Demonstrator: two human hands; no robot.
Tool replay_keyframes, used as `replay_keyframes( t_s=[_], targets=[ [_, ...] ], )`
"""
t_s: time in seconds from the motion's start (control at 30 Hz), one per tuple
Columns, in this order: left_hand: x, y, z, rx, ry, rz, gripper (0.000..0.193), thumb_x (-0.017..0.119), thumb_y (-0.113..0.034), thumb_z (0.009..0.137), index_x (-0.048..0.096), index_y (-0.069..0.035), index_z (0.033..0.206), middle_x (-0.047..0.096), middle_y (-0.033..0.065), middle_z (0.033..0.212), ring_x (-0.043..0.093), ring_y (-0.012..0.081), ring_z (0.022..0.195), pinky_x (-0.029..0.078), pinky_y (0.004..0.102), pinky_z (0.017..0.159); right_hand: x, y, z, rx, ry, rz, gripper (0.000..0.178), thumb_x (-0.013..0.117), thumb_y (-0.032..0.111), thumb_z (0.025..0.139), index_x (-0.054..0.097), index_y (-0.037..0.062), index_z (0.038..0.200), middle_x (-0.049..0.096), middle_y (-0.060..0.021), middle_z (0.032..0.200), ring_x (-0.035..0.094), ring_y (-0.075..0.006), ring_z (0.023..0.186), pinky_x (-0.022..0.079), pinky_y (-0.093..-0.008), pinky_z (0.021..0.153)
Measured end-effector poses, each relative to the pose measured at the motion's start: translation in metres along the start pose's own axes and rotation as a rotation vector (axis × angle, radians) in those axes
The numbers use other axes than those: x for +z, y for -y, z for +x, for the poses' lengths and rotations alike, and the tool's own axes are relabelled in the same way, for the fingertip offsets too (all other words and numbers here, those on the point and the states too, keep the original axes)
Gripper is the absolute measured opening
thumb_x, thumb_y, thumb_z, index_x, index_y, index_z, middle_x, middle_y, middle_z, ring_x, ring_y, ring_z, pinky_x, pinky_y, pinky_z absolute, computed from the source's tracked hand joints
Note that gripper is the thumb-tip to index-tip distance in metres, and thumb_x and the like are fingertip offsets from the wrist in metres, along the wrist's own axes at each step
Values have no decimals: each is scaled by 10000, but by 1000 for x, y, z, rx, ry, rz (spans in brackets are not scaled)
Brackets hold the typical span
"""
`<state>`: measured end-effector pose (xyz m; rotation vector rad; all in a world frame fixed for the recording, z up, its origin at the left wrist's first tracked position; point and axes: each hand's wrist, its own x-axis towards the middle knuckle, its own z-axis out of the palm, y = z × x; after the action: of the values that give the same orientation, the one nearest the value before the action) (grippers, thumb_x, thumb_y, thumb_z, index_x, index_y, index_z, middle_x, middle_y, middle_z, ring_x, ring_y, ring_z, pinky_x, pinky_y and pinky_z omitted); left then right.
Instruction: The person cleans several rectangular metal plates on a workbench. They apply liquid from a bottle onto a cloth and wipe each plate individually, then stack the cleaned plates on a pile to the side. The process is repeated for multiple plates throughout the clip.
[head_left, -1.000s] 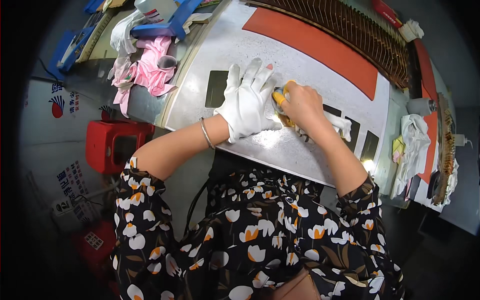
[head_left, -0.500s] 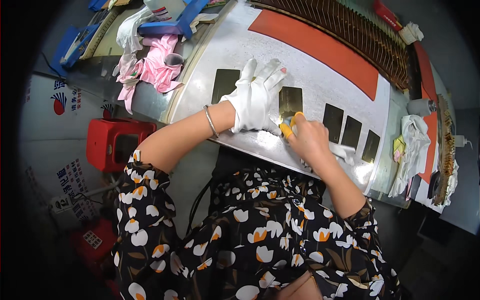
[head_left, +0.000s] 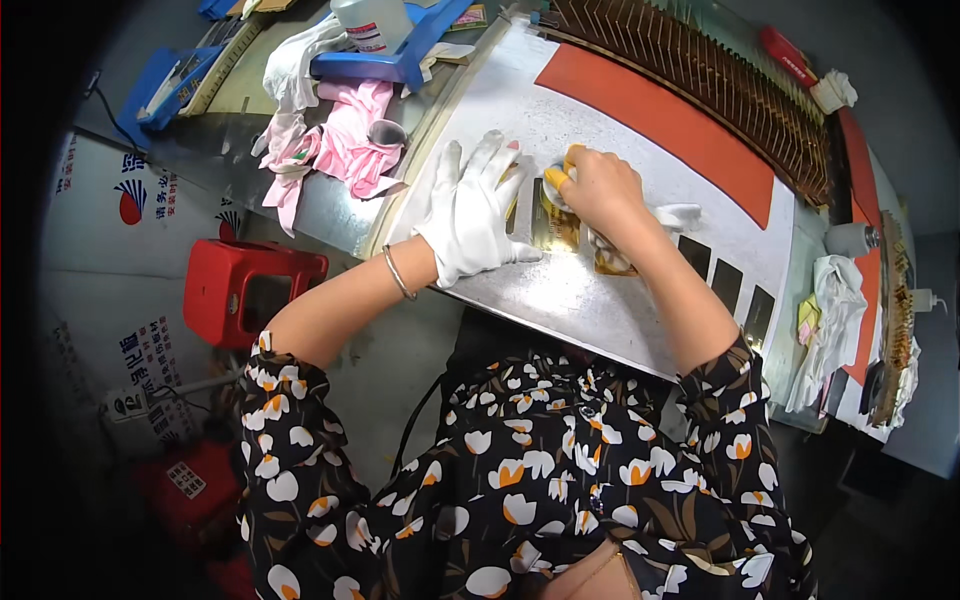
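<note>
My left hand (head_left: pixel 472 215), in a white glove, lies flat with fingers spread on the pale work surface (head_left: pixel 560 310). It covers most of a dark card, whose edge shows beside the fingers. Just right of it is a shiny dark-gold card (head_left: pixel 553 228). Over this card's far right part, my right hand (head_left: pixel 605 190) is closed, yellow covers on its fingertips. It grips a white cloth (head_left: pixel 678 215), which sticks out past the hand. Below the right wrist, the near end of another gold card (head_left: pixel 615 268) shows. Further right are three dark cards (head_left: pixel 727 287) in a row.
An orange-red mat (head_left: pixel 655 130) lies beyond the cards, before a long slotted rack (head_left: pixel 700 85). Pink cloths (head_left: pixel 355 140) and a blue tray (head_left: pixel 385 60) with a bottle are at left. White cloth (head_left: pixel 832 320) lies at right. A red stool (head_left: pixel 250 290) stands on the floor.
My right hand has moved left and away from me with the cloth, from one card to the card on its left. My left hand has shifted left over the leftmost card. The view has shifted slightly.
</note>
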<state>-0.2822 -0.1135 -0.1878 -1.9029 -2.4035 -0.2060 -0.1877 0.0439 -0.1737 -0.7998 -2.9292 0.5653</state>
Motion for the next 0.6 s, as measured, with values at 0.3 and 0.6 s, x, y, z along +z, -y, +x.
replay_keyframes(
  t_s=[0.3,0.6],
  targets=[
    [10,7,4,-3,-24,-88,899,676,-548,614,364,-84,1317,283,123,1399,168,334,1329,131,593,1022,21,14,-2,63,5,-3,256,582,222,766,595,-31,798,622,-235,731,621,-374,710,481,-457,660],
    [6,12,13,136,87,-3,892,599,-599,659,358,-62,1329,243,99,1426,130,326,1347,126,590,1034,25,23,-36,44,-45,5,258,578,221,781,572,-35,759,603,-238,648,619,-382,646,481,-470,623]
  ],
)
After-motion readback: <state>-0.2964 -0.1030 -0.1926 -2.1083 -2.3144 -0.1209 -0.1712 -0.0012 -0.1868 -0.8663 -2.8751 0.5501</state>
